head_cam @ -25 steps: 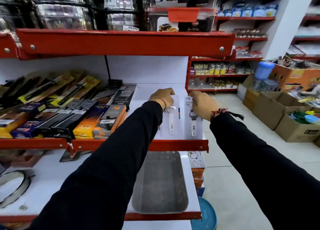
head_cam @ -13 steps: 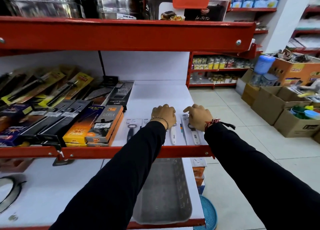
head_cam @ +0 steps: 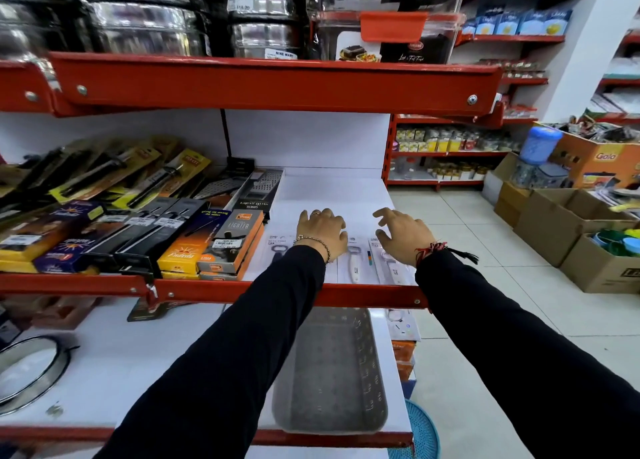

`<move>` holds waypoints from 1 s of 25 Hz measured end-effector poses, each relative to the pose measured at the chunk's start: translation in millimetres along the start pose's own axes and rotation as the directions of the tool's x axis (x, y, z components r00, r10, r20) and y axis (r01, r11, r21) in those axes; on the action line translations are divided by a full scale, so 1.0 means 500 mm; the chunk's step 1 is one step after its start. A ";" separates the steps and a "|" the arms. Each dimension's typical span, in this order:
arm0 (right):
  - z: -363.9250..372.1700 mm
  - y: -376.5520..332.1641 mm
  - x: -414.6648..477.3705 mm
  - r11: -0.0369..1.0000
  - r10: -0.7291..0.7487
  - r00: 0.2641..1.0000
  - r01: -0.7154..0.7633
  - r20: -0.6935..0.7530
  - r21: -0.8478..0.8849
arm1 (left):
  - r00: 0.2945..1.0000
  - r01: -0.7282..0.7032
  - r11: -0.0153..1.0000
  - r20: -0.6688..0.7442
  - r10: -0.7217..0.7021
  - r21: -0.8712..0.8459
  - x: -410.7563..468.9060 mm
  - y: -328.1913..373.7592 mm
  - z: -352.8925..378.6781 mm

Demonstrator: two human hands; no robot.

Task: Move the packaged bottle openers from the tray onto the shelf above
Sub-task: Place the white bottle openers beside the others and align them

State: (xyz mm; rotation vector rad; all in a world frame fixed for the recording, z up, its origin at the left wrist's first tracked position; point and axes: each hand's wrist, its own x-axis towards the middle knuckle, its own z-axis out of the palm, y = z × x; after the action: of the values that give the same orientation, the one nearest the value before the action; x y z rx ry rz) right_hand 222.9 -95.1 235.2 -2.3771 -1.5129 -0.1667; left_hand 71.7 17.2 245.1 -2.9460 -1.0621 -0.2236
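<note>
Three packaged bottle openers lie in a row on the white middle shelf (head_cam: 332,188) near its red front lip: a dark-handled one (head_cam: 277,254) on the left, a white-handled one (head_cam: 355,264) in the middle, another white one (head_cam: 393,266) on the right. My left hand (head_cam: 322,232) rests palm down over the packs between the left and middle openers. My right hand (head_cam: 401,232) hovers over the right pack with its fingers spread and lifted. The grey plastic tray (head_cam: 329,372) sits on the lower shelf under my arms with nothing showing inside it.
Boxed lighters (head_cam: 232,244) and packaged graters and tools fill the shelf's left side. A red shelf edge (head_cam: 277,81) with steel containers hangs overhead. A round steel ring (head_cam: 31,368) lies on the lower shelf. Cardboard boxes (head_cam: 568,226) stand on the aisle floor at right.
Both hands drew the packs toward the shelf's front lip. My right hand has opened and lifted off its pack; my left hand flattened onto the packs.
</note>
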 end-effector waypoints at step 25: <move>0.072 -0.191 -0.020 0.978 -0.161 0.916 0.197 0.369 -0.062 | 0.970 0.103 0.955 0.186 -0.158 0.277 -0.163 -0.155 -0.012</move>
State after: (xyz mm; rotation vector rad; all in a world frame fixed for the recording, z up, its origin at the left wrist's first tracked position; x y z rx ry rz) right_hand 130.1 -54.9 217.9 -2.4406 -1.9325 0.1732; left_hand -40.6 25.1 236.4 -2.7034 -1.2050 0.2164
